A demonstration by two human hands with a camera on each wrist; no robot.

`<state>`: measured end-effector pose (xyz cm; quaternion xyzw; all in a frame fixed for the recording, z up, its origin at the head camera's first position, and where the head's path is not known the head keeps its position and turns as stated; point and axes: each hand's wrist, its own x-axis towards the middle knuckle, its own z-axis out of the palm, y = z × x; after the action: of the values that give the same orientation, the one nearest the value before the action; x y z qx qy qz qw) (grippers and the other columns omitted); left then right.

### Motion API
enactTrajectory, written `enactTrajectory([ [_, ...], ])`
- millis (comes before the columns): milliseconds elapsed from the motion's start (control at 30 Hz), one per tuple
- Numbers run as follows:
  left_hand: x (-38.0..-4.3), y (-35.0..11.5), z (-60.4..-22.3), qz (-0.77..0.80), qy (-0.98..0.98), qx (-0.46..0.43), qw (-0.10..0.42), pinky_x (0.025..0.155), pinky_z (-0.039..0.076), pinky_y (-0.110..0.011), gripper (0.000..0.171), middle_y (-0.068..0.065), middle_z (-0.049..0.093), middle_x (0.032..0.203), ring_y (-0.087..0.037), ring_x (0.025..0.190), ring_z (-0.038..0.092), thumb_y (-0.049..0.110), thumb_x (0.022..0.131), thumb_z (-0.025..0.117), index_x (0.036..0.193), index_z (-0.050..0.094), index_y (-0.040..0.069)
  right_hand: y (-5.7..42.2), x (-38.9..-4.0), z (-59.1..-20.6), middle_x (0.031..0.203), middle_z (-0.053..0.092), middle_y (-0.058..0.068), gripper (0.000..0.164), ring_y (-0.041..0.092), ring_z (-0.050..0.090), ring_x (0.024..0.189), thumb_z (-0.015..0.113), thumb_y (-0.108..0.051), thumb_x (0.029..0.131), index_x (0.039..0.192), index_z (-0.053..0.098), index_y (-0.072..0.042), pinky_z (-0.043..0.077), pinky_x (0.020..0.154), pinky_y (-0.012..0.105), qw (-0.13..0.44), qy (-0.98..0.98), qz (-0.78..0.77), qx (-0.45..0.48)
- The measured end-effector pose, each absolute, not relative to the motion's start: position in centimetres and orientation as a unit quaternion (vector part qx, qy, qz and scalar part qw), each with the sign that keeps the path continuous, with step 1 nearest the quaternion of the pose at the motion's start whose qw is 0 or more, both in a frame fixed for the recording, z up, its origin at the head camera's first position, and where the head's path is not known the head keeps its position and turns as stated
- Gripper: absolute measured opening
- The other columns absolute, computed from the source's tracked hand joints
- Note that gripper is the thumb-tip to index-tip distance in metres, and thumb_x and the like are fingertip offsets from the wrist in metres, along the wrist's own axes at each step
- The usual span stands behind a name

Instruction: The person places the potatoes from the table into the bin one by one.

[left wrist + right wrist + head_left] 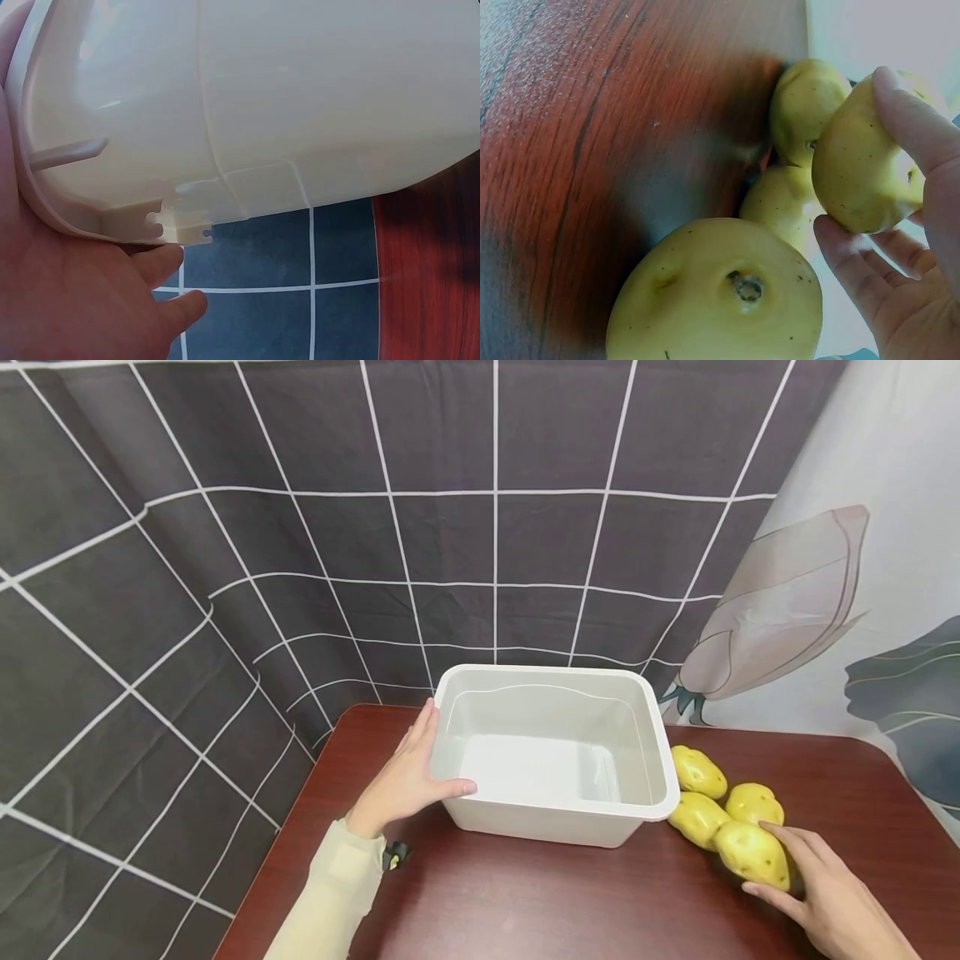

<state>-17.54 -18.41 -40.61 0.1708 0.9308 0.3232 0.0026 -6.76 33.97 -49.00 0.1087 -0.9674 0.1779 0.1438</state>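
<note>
A yellow potato (752, 856) is lying at the fingertips of the right hand (836, 885), just left of its palm, the long axis slanting from the palm toward the upper left. The right hand is gripping it, thumb on one side and fingers on the other, parted only by the potato's width. Three more potatoes (699, 772) are clustering beyond that grip, ahead and to its left. Farther left of the right hand, a white plastic tub (540, 828) is standing with its long side running crosswise. The left hand (401, 789), well apart from the potatoes, is touching the tub's left end, fingers extending along the outside and thumb resting on the near rim. Beneath both hands, a reddish-brown wood-grain table (525, 902) is supporting everything.
</note>
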Motion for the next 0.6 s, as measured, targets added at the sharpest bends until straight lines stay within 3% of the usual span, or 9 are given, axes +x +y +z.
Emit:
enactTrajectory([
  [200, -17.6, -18.3, -40.6, 0.320, 0.932, 0.171, 0.000, 0.120, 0.016, -0.054, 0.124, 0.000, -0.003, 0.169, -0.033, 0.153, 0.007, 0.065, 0.077, 0.076, 0.161, 0.008, 0.005, 33.7, -6.6, -48.8, 0.118, 0.054, 0.018, 0.079, 0.038, 0.055, 0.102, 0.093, -0.037, 0.069, 0.127, 0.056, 0.001, 0.030, 0.082, 0.015, 0.157, -0.965, 0.184, 0.103],
  [333, -17.5, -18.3, -40.6, 0.321, 0.932, 0.170, 0.000, 0.120, 0.016, -0.054, 0.124, 0.000, -0.003, 0.169, -0.033, 0.153, 0.007, 0.064, 0.077, 0.077, 0.161, 0.008, 0.005, 33.6, -6.6, -48.5, 0.118, 0.053, 0.022, 0.080, 0.041, 0.054, 0.103, 0.092, -0.039, 0.070, 0.127, 0.055, 0.003, 0.041, 0.088, 0.037, 0.139, -0.968, 0.192, 0.081],
  [433, -17.5, -18.3, -40.6, 0.322, 0.932, 0.168, 0.001, 0.119, 0.016, -0.055, 0.124, 0.000, -0.003, 0.169, -0.034, 0.153, 0.007, 0.065, 0.077, 0.077, 0.161, 0.008, 0.005, 33.6, -6.6, -48.2, 0.120, 0.051, 0.026, 0.083, 0.045, 0.052, 0.104, 0.091, -0.040, 0.072, 0.129, 0.053, 0.006, 0.043, 0.081, 0.058, 0.118, -0.972, 0.194, 0.062],
  [600, -17.5, -18.3, -40.6, 0.322, 0.931, 0.170, 0.001, 0.120, 0.016, -0.055, 0.124, 0.000, -0.003, 0.169, -0.035, 0.153, 0.008, 0.067, 0.077, 0.075, 0.161, 0.007, 0.005, 33.7, -6.5, -47.9, 0.121, 0.050, 0.029, 0.085, 0.047, 0.051, 0.105, 0.090, -0.042, 0.072, 0.130, 0.051, 0.008, 0.043, 0.078, 0.063, 0.108, -0.974, 0.195, 0.052],
])
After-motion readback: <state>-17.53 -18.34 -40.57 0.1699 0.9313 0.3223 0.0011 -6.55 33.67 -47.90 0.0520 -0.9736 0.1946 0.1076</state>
